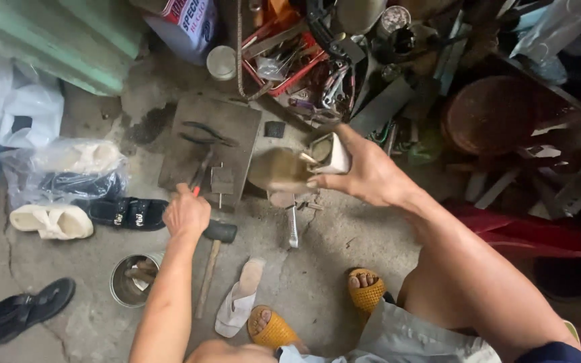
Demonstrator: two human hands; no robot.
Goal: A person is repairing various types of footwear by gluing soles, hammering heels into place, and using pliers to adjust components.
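Gripping a slim tool (201, 171) with fingers curled shut, the left hand (186, 214) rests at the near edge of a dark metal slab (226, 128) on the concrete floor; the tool looks like a red-tipped screwdriver or punch, though blur hides its tip. Just near of that hand lies a hammer (211, 259), head touching the knuckles' side, with a tin can (129, 280) left of its handle and a white sandal (239, 298) to the right. Open floor remains near the hammer. Farther right, the right hand (366, 173) clamps a white shoe (307, 167), thumb on top, wrist bent inward, held above the floor beside the slab's right edge. Cluttered tools (304, 67) crowd the far side.
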